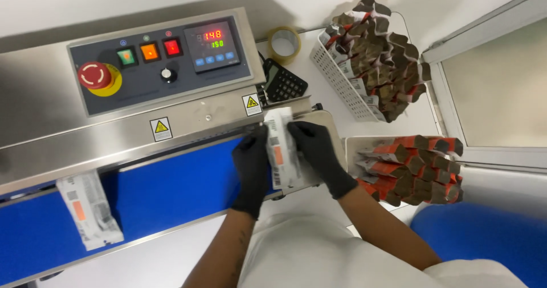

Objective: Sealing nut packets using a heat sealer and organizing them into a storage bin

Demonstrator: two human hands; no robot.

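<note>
Our two gloved hands are closed on one white pouch (pixel 280 148), one on each side of it. The left hand (pixel 252 168) grips its left edge, the right hand (pixel 318 151) its right edge, and the pouch stands between them with its top just at the sealer's (pixel 51 103) slot, at the near end of the blue belt (pixel 182 188).

We judge the pouch to be light and soft: a thin, flexible pack that bends and creases easily, with a smooth skin that could slide under gloves. Its own weight looks small, so a light pinch should carry it. We would take it by the two side edges, near the top, so the mouth stays flat and stretched; a grip in the middle would likely buckle it.

Well to the left of our left hand, another pouch (pixel 88 208) lies flat on the belt. Beyond our hands sits the control panel (pixel 159 60) with its lit buttons and red stop knob. Past our right hand a calculator (pixel 285 83) and a tape roll (pixel 284 43) rest on the table. Just right of our right hand a tray (pixel 356 148) holds packed pouches on end, and farther off a white basket (pixel 336 77) holds more.
</note>
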